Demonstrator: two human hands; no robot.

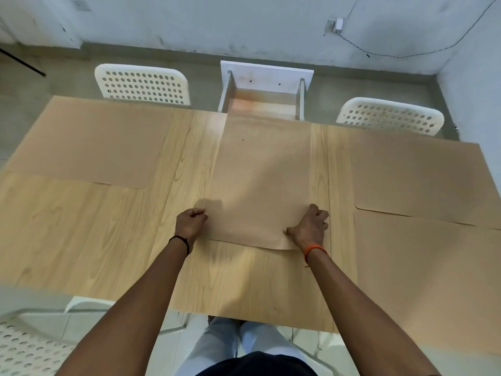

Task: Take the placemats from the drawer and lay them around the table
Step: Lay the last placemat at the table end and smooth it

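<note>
A tan placemat (260, 180) lies lengthwise in the middle of the light wooden table (89, 229), its far end reaching the open drawer (264, 100) on the far side. My left hand (191, 222) pinches its near left corner and my right hand (310, 226) pinches its near right corner, where the edge curls up slightly. Three other tan placemats lie flat: one at the far left (92, 142), one at the far right (417, 175) and one at the near right (433, 280).
Two white perforated chairs stand across the table, one at the left (142, 84) and one at the right (390, 116). A third white chair (24, 346) is at my near left. The drawer's wooden bottom looks bare. A grey wall rises behind.
</note>
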